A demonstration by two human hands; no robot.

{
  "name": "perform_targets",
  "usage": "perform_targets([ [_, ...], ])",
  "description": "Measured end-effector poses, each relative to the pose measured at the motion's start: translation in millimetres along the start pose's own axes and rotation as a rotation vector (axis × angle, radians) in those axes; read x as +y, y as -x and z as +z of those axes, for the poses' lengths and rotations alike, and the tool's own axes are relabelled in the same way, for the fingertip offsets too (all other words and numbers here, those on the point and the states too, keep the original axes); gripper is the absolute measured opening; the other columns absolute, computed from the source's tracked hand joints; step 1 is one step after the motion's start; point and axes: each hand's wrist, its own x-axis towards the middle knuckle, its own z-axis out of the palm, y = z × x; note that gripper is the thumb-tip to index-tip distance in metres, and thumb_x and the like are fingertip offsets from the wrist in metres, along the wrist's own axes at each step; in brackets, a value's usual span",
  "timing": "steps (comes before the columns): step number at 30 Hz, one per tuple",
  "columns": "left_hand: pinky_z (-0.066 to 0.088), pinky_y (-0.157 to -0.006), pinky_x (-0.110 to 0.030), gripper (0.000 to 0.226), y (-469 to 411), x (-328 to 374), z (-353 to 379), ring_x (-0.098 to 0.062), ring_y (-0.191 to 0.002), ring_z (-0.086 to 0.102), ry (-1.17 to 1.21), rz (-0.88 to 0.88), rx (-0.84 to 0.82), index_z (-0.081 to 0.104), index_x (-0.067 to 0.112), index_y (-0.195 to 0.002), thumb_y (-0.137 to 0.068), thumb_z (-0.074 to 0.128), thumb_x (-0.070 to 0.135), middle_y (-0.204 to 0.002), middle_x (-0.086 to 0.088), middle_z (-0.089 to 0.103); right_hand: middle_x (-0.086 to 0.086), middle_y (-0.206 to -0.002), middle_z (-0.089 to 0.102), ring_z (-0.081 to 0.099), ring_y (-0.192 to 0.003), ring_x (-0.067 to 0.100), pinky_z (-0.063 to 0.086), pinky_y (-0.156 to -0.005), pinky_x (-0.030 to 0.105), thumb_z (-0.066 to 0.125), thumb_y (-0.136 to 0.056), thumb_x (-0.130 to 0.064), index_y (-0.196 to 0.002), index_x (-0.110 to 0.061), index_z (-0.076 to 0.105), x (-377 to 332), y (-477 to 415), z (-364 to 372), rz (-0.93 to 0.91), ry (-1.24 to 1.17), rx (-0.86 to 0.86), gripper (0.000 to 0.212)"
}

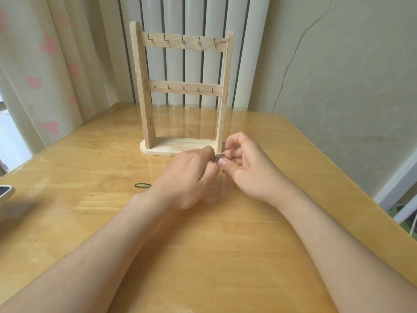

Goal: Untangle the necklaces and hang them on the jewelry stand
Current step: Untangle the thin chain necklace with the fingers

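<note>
A honey-coloured wooden table point(225, 245) stands in the corner, with a white radiator point(194, 19) and a curtain point(45, 64) dotted with pink hearts behind it. Over the middle of the table the two hands meet. The left hand point(189, 175) has its fingers curled in, the tips closed on a small reddish clump of chain, the necklaces point(220, 157). The right hand point(248, 170) pinches the same clump from the other side, thumb pressed up beneath it and forefinger crooked above. The clump sits right between the two sets of fingertips. I cannot tell whether more chain is hidden behind the left hand. Just beyond the knuckles the jewelry stand point(180, 86) stands upright, with two rails of small hooks. A green band point(142, 185) lies on the table near the left wrist. The corner of a dark-screened device point(5, 193) shows at the far left edge.
</note>
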Motion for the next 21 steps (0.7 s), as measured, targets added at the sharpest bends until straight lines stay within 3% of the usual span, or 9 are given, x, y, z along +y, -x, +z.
perform_targets([
  [3, 0.034, -0.059, -0.04, 0.03, -0.7, -3.5, 2.2, -0.017, -0.061, 0.041, 0.001, 0.012, 0.011, 0.039, 0.02, -0.074, -0.098, 0.037, 0.038, -0.061, 0.006, 0.046, 0.018, -0.106, 0.062, 0.066, -0.095, 0.043, 0.057, -0.089, 0.06, 0.063, -0.101, -0.012, -0.101, -0.038, 0.047, 2.6, 0.1, 1.0, -0.001, 0.018, 0.014, 0.031],
  [6, 0.042, -0.061, -0.035, 0.029, -2.7, -10.2, 1.5, -0.012, -0.064, 0.05, 0.001, 0.04, 0.033, 0.056, 0.021, -0.079, -0.105, 0.056, 0.033, -0.067, 0.01, 0.056, 0.01, -0.104, 0.062, 0.066, -0.092, 0.035, 0.058, -0.087, 0.058, 0.059, -0.101, -0.014, -0.096, -0.046, 0.044, 4.9, 0.6, -0.2, -0.015, 0.061, 0.041, 0.035],
  [9, 0.049, -0.068, -0.028, 0.017, -3.8, -7.9, -1.3, -0.009, -0.069, 0.061, -0.038, 0.08, 0.099, 0.073, 0.023, -0.087, -0.101, 0.069, 0.031, -0.075, 0.016, 0.066, 0.007, -0.101, 0.061, 0.06, -0.083, 0.023, 0.056, -0.084, 0.053, 0.058, -0.103, -0.013, -0.095, -0.045, 0.042, 6.5, 0.3, -2.3, -0.022, 0.093, 0.056, 0.037],
  [11, 0.048, -0.067, -0.022, 0.013, -3.8, -1.8, -4.2, -0.007, -0.067, 0.064, 0.034, 0.037, 0.141, 0.077, 0.025, -0.087, -0.098, 0.073, 0.029, -0.074, 0.022, 0.069, 0.009, -0.101, 0.062, 0.059, -0.082, 0.024, 0.055, -0.081, 0.052, 0.059, -0.102, -0.013, -0.095, -0.045, 0.043, 6.7, -0.2, -3.2, -0.025, 0.106, 0.065, 0.036],
  [13, 0.045, -0.061, -0.019, 0.016, -3.2, 1.8, -5.6, -0.004, -0.059, 0.061, 0.238, -0.089, 0.084, 0.074, 0.021, -0.087, -0.101, 0.069, 0.028, -0.069, 0.021, 0.068, 0.01, -0.101, 0.062, 0.061, -0.084, 0.03, 0.055, -0.08, 0.049, 0.061, -0.102, -0.011, -0.095, -0.043, 0.044, 5.4, -0.5, -3.8, -0.03, 0.111, 0.076, 0.036],
  [16, 0.041, -0.065, -0.029, 0.028, -2.2, 8.1, -8.0, -0.013, -0.061, 0.052, 0.514, -0.323, -0.085, 0.061, 0.018, -0.086, -0.11, 0.051, 0.031, -0.065, 0.009, 0.06, 0.008, -0.098, 0.06, 0.06, -0.084, 0.026, 0.053, -0.078, 0.045, 0.062, -0.1, -0.008, -0.095, -0.04, 0.045, 4.3, -1.5, -3.4, -0.057, 0.122, 0.099, 0.037],
  [21, 0.032, -0.061, -0.032, 0.032, -3.6, 14.3, -10.9, -0.016, -0.06, 0.042, 0.567, -0.357, -0.104, 0.051, 0.014, -0.081, -0.109, 0.046, 0.027, -0.069, -0.004, 0.045, 0.008, -0.097, 0.061, 0.061, -0.085, 0.029, 0.055, -0.077, 0.048, 0.06, -0.101, -0.007, -0.097, -0.038, 0.044, 0.7, -1.0, 0.1, -0.08, 0.113, 0.094, 0.035],
])
